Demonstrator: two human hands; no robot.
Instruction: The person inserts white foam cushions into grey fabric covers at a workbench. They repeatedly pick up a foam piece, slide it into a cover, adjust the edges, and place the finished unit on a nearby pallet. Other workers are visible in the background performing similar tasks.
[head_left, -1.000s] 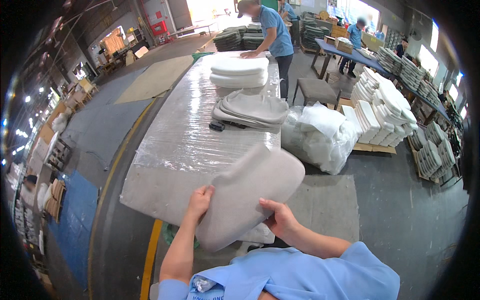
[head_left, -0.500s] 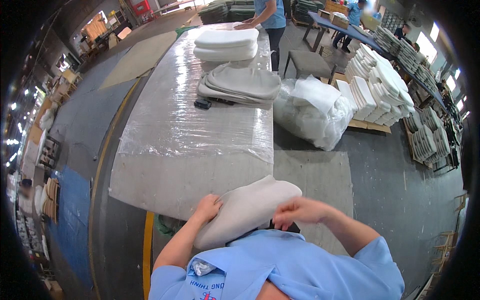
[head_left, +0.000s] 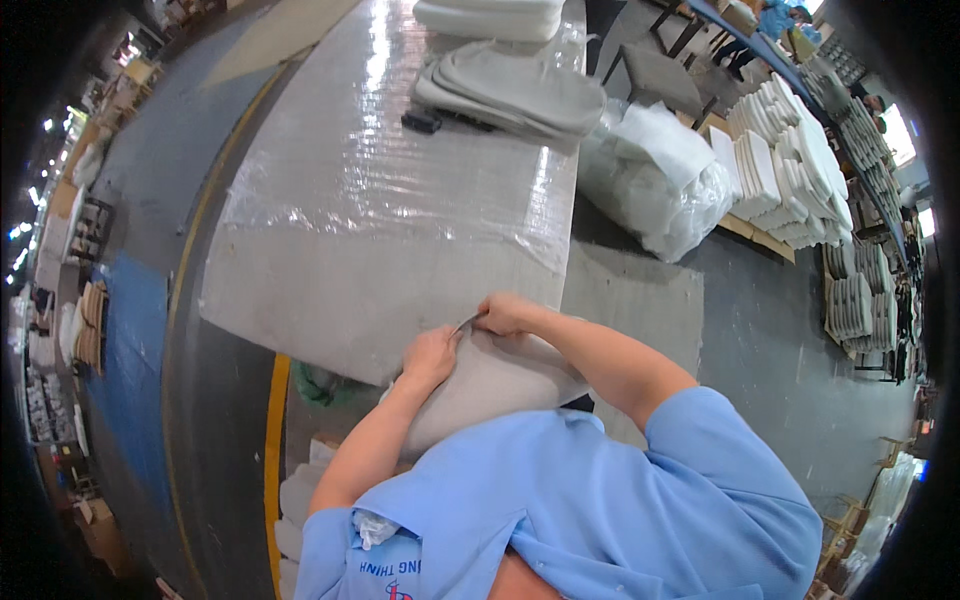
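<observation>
A light grey fabric-covered cushion (head_left: 490, 385) rests against my body at the near edge of the table (head_left: 290, 290). My left hand (head_left: 432, 356) is closed on the cushion's far edge. Close beside it, my right hand (head_left: 503, 314) pinches the edge of the cover at the far corner, fingers closed. A thin fold of fabric runs between the two hands. My right forearm covers part of the cushion's right side. Farther up the table lies a pile of grey cushion covers (head_left: 515, 90), with a small black object (head_left: 421, 121) beside it.
White foam pads (head_left: 490, 18) sit at the table's far end. Right of the table are a bulging clear plastic bag (head_left: 660, 185), stacked white pads (head_left: 785, 165) and a grey stool (head_left: 660, 80). Green material (head_left: 318, 384) lies below the table's near left edge.
My right hand has moved left and forward onto the cushion's edge, beside my left hand. The view has tilted down, and the cushion sits closer to my body.
</observation>
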